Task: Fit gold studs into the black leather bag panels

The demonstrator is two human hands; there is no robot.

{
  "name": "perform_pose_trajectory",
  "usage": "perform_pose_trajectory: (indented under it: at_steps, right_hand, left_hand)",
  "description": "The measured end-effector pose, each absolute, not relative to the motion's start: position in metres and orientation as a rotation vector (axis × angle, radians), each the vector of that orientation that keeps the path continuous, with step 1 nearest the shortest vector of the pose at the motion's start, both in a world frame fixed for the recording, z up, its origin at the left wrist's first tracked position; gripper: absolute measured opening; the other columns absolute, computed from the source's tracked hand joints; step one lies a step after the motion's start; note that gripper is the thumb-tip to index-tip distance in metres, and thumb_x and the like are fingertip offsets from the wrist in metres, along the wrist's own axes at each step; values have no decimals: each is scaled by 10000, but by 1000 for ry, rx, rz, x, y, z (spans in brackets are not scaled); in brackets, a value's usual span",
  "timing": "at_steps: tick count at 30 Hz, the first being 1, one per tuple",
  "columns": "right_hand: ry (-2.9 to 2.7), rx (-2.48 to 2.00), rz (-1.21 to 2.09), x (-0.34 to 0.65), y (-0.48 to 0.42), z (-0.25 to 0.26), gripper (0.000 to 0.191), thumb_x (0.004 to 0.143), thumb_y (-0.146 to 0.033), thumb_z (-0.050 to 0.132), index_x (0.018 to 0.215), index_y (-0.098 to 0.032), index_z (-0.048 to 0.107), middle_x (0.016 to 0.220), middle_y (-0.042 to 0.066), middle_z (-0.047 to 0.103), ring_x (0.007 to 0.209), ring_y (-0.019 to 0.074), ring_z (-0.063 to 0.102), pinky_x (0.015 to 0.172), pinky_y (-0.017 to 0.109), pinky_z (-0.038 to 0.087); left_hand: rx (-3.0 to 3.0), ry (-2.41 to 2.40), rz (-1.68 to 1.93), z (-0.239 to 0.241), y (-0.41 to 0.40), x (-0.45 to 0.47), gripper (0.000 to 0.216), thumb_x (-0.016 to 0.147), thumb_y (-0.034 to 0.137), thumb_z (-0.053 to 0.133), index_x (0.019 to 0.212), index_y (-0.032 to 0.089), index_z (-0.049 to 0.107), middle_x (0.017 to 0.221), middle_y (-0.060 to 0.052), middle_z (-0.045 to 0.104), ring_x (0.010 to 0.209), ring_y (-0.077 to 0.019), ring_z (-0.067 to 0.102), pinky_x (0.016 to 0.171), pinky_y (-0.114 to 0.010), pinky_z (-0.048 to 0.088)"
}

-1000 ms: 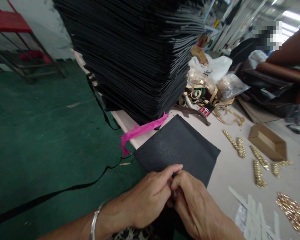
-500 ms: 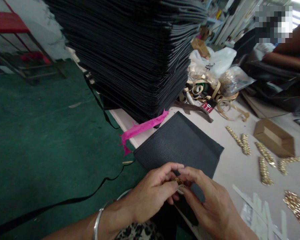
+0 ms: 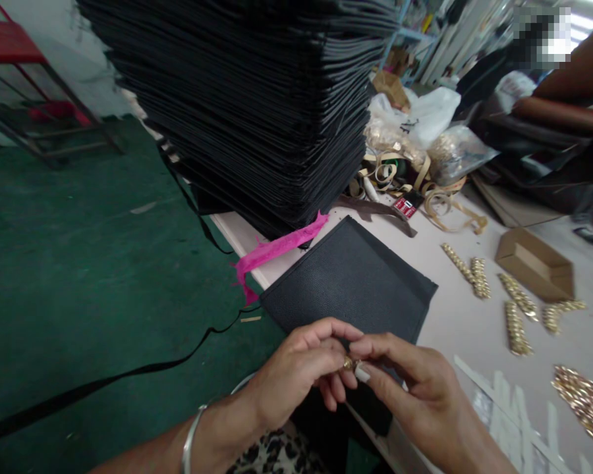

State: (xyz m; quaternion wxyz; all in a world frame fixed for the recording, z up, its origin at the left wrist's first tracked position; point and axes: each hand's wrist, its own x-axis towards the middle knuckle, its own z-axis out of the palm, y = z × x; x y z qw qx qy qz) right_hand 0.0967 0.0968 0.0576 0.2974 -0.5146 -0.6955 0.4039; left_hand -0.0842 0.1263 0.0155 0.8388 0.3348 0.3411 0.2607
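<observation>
My left hand (image 3: 304,362) pinches a small gold-coloured metal piece (image 3: 348,363) between thumb and fingers. Close against it, my right hand (image 3: 410,382) has its thumb and forefinger closed at the other end of that piece. The fingertips cover most of it, so its exact kind cannot be made out. Just beyond both hands, a flat black leather-like panel (image 3: 350,276) lies on the table, with its near part hidden by the hands.
A tall stack of black panels (image 3: 237,118) rises at the table's (image 3: 479,329) left edge, a pink strip (image 3: 281,249) at its foot. Gold chains (image 3: 516,329), a cardboard tray (image 3: 536,263) and plastic bags (image 3: 435,115) lie rightward. A person's arm (image 3: 568,115) shows far right.
My fingertips have drawn slightly apart around the gold-coloured piece, and my right thumb has turned so its nail shows. The whole view has shifted a little.
</observation>
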Motion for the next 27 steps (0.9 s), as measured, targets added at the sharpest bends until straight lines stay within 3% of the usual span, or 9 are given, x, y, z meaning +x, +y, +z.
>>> perform_pose_trajectory:
  at_steps: [6, 12, 15, 19, 23, 27]
  right_hand:
    - [-1697, -1492, 1041, 105, 98, 43, 161, 895, -208, 615, 1033, -240, 692, 942, 11, 735, 845, 138, 710, 752, 218, 560]
    - [-1491, -1657, 998, 117, 121, 23, 202, 834, -344, 691, 963, -190, 705, 815, 21, 714, 729, 146, 666, 665, 248, 533]
    - [-1380, -1682, 1040, 121, 136, 12, 221, 777, -362, 731, 921, -196, 717, 802, 8, 716, 721, 140, 648, 667, 247, 506]
    - [-1262, -1673, 1152, 125, 150, 2, 239, 701, -341, 777, 892, -205, 730, 777, -10, 714, 705, 120, 616, 664, 230, 466]
    - [-1191, -1653, 1261, 125, 156, 6, 274, 637, -330, 817, 860, -192, 737, 733, -14, 706, 674, 104, 584, 640, 216, 434]
    - [-1146, -1637, 1343, 124, 159, 14, 294, 605, -327, 839, 840, -182, 735, 705, -12, 703, 651, 99, 579, 629, 215, 435]
  left_hand:
    - [613, 703, 606, 15, 123, -95, 293, 838, 347, 573, 1055, 156, 623, 706, 7, 602, 547, -90, 540, 510, -202, 463]
    - [853, 973, 566, -3, 105, -118, 237, 801, 384, 681, 784, 163, 595, 567, 77, 444, 486, -56, 410, 481, -173, 341]
    - [850, 1149, 637, -18, 97, -124, 276, 825, 448, 642, 810, 183, 567, 563, 94, 399, 466, -64, 376, 466, -186, 328]
    - [904, 1232, 748, -21, 93, -122, 268, 857, 464, 617, 909, 204, 576, 639, 72, 484, 510, -74, 402, 484, -187, 342]
    - [1008, 1173, 837, -1, 100, -113, 185, 857, 380, 651, 925, 209, 630, 771, 23, 608, 657, -92, 510, 617, -182, 425]
    - [857, 1115, 752, 13, 114, -95, 314, 814, 448, 670, 986, 188, 636, 636, 49, 538, 432, -54, 381, 393, -165, 294]
